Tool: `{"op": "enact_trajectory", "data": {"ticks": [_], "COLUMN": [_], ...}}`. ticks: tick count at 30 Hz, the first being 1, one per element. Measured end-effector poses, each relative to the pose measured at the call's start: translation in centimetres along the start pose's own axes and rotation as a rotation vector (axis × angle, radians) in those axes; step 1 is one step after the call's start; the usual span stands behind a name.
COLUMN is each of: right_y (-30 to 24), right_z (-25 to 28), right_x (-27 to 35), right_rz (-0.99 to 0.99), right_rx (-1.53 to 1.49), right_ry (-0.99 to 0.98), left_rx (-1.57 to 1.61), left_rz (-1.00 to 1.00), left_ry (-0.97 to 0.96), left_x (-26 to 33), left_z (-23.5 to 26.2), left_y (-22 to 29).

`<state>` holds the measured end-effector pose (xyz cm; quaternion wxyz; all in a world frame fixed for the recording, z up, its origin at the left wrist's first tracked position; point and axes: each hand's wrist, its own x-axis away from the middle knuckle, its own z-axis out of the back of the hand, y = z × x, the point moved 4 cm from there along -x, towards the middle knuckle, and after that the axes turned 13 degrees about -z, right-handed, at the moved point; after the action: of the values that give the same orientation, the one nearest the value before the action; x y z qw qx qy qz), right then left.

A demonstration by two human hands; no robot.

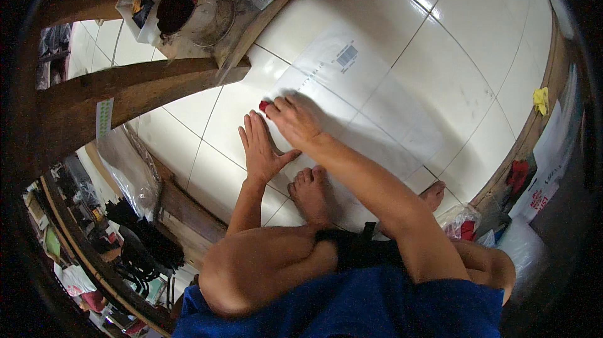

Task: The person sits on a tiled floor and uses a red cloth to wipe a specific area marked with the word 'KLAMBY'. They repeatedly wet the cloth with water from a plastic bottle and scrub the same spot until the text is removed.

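A clear plastic bag with a printed barcode lies flat on the white tiled floor before me. My right hand is over its left edge, fingers closed on a small red thing whose kind I cannot make out. Beside it, my left hand rests flat near that same edge, fingers stretched and thumb pointing toward my right wrist. It holds nothing.
A wooden table stands at the left, with a round pot-like container and a white tub by it. My bare foot is close to the bag. A yellow cloth sits on a wooden edge at the right.
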<state>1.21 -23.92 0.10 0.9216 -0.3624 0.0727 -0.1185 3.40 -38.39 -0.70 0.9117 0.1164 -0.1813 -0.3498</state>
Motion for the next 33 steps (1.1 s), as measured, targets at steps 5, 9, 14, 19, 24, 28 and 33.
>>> {"op": "enact_trajectory", "data": {"ticks": [5, 9, 14, 19, 24, 28, 33], "right_y": [10.3, 14.6, 7.7, 3.6, 4.4, 4.0, 3.5], "right_z": [7.0, 10.6, 8.6, 11.2, 12.6, 11.9, 12.6], "right_x": [-8.9, -9.4, -1.3, 0.3, 0.5, 0.4, 0.8], "right_rz": [-0.138, -0.547, -0.612, -0.602, -0.560, -0.456, -0.559], "right_rx": [0.174, -0.137, -1.073, -1.269, -1.021, -0.990, -0.968], "right_ry": [0.122, -0.266, -0.519, -0.677, -0.530, -0.414, -0.418], "left_rx": [0.035, 0.084, 0.894, 1.119, 1.118, 0.785, 1.229], "left_rz": [0.001, -0.018, -0.042, -0.034, -0.029, -0.203, -0.042], "left_ry": [-0.001, 0.199, 0.460, 0.302, 0.297, 0.388, 0.272], "left_x": [-0.7, -0.8, -4.9, -6.0, -5.5, -5.2, -4.8], "left_z": [0.8, 1.5, 6.7, 8.0, 8.3, 9.1, 9.3], "left_y": [0.6, 1.1, 5.7, 7.4, 8.5, 8.8, 8.2]}}
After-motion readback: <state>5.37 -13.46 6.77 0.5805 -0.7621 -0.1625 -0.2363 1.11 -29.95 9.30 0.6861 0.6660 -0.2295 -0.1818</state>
